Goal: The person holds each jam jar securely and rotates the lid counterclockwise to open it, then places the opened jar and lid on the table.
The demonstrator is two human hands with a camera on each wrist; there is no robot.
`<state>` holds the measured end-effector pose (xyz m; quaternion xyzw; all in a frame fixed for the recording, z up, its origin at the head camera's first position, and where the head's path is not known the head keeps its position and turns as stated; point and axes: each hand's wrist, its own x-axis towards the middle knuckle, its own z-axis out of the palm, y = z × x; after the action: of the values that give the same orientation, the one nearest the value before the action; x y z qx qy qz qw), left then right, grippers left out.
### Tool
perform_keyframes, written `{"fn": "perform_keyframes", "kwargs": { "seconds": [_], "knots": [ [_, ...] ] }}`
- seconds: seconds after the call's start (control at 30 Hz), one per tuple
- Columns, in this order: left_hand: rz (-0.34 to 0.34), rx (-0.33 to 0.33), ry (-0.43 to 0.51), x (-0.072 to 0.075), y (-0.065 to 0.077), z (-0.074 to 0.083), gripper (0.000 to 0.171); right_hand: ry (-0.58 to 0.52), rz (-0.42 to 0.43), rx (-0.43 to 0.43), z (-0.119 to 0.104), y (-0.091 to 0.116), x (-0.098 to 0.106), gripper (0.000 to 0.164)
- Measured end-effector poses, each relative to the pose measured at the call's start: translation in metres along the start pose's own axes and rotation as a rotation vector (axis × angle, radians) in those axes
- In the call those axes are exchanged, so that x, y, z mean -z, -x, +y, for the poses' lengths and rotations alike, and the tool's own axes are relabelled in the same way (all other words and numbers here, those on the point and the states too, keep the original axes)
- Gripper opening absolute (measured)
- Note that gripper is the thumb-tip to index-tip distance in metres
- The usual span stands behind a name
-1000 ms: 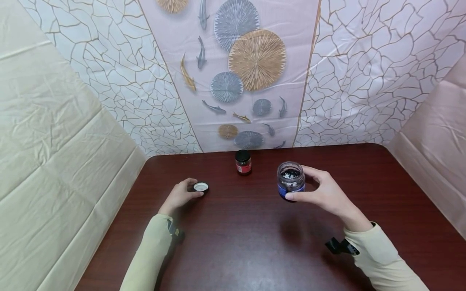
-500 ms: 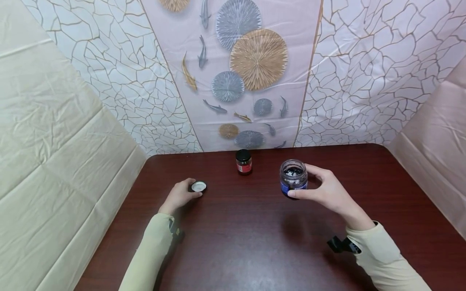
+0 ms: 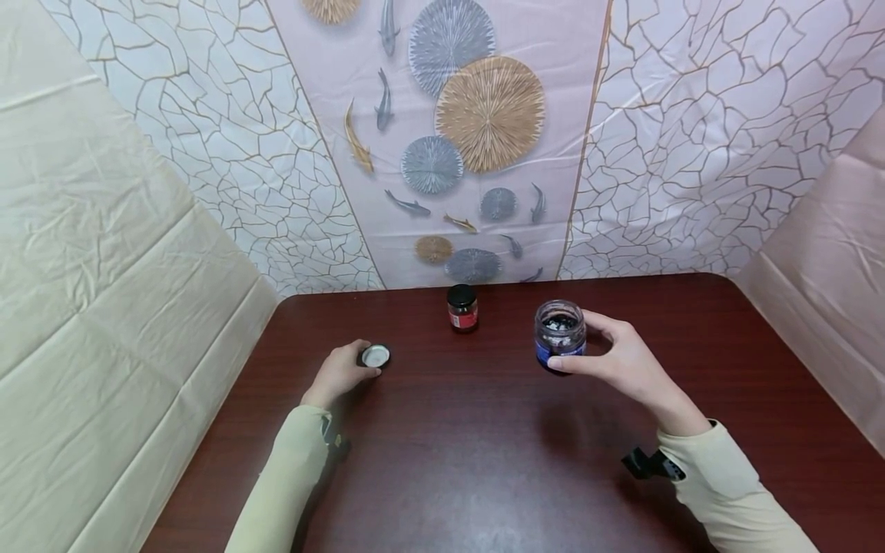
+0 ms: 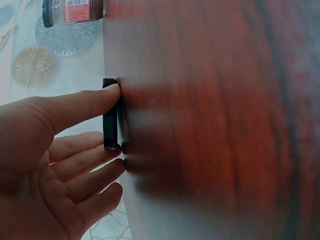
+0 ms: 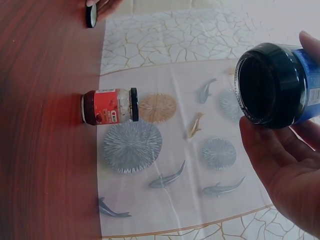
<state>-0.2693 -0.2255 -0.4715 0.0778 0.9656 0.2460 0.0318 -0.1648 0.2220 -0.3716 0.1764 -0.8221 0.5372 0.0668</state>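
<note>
At left, loose lid [image 3: 376, 355], black-rimmed, pale inner face upward, pinched by the left hand [image 3: 339, 374]. In the left wrist view, thumb tip against one end of the rim, fingertips at and behind the opposite end, last two fingers extended just beyond, apart from the rim. Contact between lid and dark red-brown table [image 3: 429, 461] impossible to tell.

At right, uncapped glass jar [image 3: 560, 334], blue-labelled, dark contents visible through the upturned mouth, gripped by the right hand [image 3: 629, 365]. In the head view, thumb low on the near side of the glass, remaining fingers around the far side and largely hidden; palm to the right of the jar, with a gap between. Base raised clear of the tabletop, with a soft shadow below; underside visible in the right wrist view.

Between the two hands and well apart from both, near the table's far edge, red-labelled jar [image 3: 462, 309], standing upright, black cap in place. Behind, patterned cloth [image 3: 332, 230] with fish, round motifs and branching gold lines.
</note>
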Motion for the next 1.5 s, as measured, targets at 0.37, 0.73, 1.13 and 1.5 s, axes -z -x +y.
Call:
{"fn": "perform_keyframes", "kwargs": {
  "seconds": [0.37, 0.73, 1.13, 1.5],
  "knots": [
    [-0.001, -0.003, 0.016, 0.002, 0.0, -0.001, 0.059, 0.007, 0.022, -0.006, -0.003, -0.002, 0.001, 0.054],
    [0.005, -0.003, 0.039, 0.004, 0.0, -0.002, 0.059, 0.04, 0.047, -0.047, 0.002, -0.004, 0.008, 0.056],
    [0.015, -0.008, 0.046, 0.004, 0.0, -0.003, 0.057, -0.031, 0.071, -0.088, 0.014, -0.008, 0.014, 0.058],
    [0.007, -0.012, 0.053, 0.002, 0.0, -0.006, 0.055, 0.001, 0.181, -0.176, 0.028, -0.011, 0.024, 0.066]
  ]
}}
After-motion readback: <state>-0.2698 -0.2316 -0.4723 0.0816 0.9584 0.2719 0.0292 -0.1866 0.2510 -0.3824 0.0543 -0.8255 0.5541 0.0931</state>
